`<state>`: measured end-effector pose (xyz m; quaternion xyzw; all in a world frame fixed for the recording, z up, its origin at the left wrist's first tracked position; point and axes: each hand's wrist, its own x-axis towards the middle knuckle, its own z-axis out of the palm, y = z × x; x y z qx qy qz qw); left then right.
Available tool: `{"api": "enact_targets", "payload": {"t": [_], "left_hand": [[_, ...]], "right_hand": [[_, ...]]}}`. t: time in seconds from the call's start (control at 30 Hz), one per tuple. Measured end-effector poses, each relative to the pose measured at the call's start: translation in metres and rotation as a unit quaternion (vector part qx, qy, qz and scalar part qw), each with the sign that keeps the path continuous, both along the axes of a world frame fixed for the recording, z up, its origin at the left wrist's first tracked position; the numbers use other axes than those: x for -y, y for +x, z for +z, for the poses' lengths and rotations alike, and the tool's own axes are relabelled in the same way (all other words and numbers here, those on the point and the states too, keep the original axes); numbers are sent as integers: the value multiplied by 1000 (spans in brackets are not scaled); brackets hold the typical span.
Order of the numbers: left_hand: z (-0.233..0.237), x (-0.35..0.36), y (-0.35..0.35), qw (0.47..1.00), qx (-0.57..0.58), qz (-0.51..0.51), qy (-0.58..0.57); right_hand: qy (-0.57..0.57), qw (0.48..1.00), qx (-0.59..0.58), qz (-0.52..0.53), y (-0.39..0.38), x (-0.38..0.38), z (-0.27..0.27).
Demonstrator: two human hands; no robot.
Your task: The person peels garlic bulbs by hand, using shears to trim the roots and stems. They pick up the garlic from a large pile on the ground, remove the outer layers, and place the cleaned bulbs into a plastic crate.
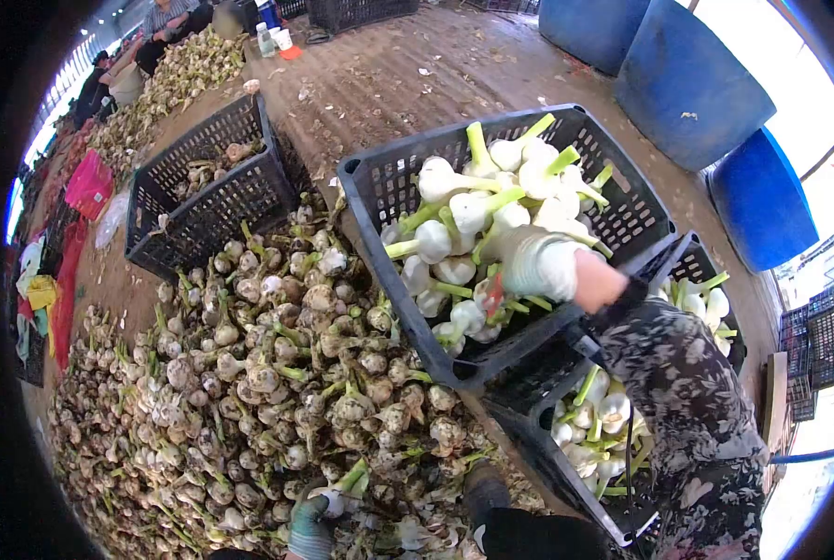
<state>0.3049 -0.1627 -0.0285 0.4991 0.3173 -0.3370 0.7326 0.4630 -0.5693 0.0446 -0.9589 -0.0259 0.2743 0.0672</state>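
Left hand [310, 532] pinches 1 garlic bulb [340, 501] at the soiled heap [277, 373], stem angled toward the black crate [463, 375]. Right hand [540, 265], farther from it, is over the crate's pale bulbs [473, 213]; finger state cannot be determined.

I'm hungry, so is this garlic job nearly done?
Not nearly, I think. White bulbs with trimmed stems already fill much of the big crate, with more in crates beside it. The left hand holds one pale bulb; the right hand reaches into the big crate, its grip hidden. A wide heap of dirty bulbs is left.
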Motion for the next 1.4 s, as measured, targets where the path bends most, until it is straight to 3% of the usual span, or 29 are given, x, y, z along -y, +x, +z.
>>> {"api": "enact_targets", "payload": {"t": [0.03, 0.1, 0.13, 0.17, 0.27, 0.33, 0.4, 0.43, 0.47, 0.5, 0.53, 0.57, 0.63, 0.67, 0.73, 0.77, 0.83, 0.9, 1.0, 1.03, 1.07, 1.13, 1.17, 1.2, 1.23, 1.27, 1.33, 1.37, 1.4], "left_hand": [[-2, 0, 1, 1000, 6, -7, -11], [-5, 0, 1, 999, 19, -18, -33], [-6, -1, 2, 998, 27, -23, -43], [-6, 0, 1, 998, 34, -28, -55], [9, 8, 4, 1000, 0, -5, -27], [1, -2, 3, 998, 37, -34, -47], [-2, -4, 3, 993, 76, -61, -66], [-1, -3, 2, 995, 57, -50, -61], [0, -3, 0, 997, 38, -39, -56], [-3, -4, -1, 997, 38, -41, -55], [-10, -7, -4, 997, 30, -34, -61], [-14, -7, -6, 997, 22, -27, -69], [-10, 2, -7, 998, -7, -26, -60], [-8, 5, -7, 998, -36, -27, -48], [-20, 5, -13, 996, 0, -32, -77], [-24, 4, -16, 993, 35, -36, -107], [-12, 7, -14, 990, 30, -61, -123], [3, 8, -13, 981, 18, -108, -159], [23, 9, -24, 983, 71, -87, -145], [31, 10, -28, 984, 100, -68, -132], [37, 9, -32, 985, 98, -52, -134], [35, 5, -40, 981, 160, -32, -110], [35, 1, -45, 973, 216, -13, -83], [41, -4, -52, 974, 196, 35, -112], [48, -9, -59, 972, 199, 43, -114], [62, -11, -63, 971, 225, 38, -78], [69, -33, -73, 942, 336, 6, -6], [72, -42, -87, 937, 344, 62, -7], [75, -55, -94, 939, 339, 65, 0]], "right_hand": [[-119, 992, 39, 24, 4, -5, -27], [-136, 989, -44, 46, -2, -29, -26], [-161, 980, 47, 110, -6, -35, -46], [-106, 991, 75, 39, -3, -33, -61], [-124, 986, 65, 89, 4, -32, -54], [-107, 993, -52, -27, 4, -37, -4], [65, 985, 92, -129, -16, -18, 27], [150, 961, 201, -115, -36, -1, 39], [277, 930, 183, -159, -57, 3, 67], [231, 940, 229, -104, -76, 4, 97], [253, 936, 232, -78, -94, 17, 107], [386, 867, 85, -304, -113, -1, 136], [485, 859, 2, -161, -143, 44, 119], [484, 861, 5, -160, -151, 42, 117], [424, 861, 172, -223, -165, 33, 113], [492, 804, 166, -289, -169, 31, 121], [428, 781, 184, -417, -165, 18, 117], [439, 796, 232, -347, -172, 11, 102], [544, 761, 115, -334, -182, -34, 109], [468, 856, 52, -212, -181, -42, 109], [396, 897, -41, -192, -184, -60, 110], [357, 930, -84, -21, -185, -100, 92], [403, 902, -150, -30, -185, -121, 80], [371, 923, -86, 56, -182, -146, 74], [360, 915, -179, -22, -177, -171, 76], [485, 874, -20, 10, -190, -191, 31], [525, 847, -59, 52, -187, -231, 15], [548, 830, -85, 63, -191, -250, 3], [303, 922, -87, 224, -184, -266, 33]]}}
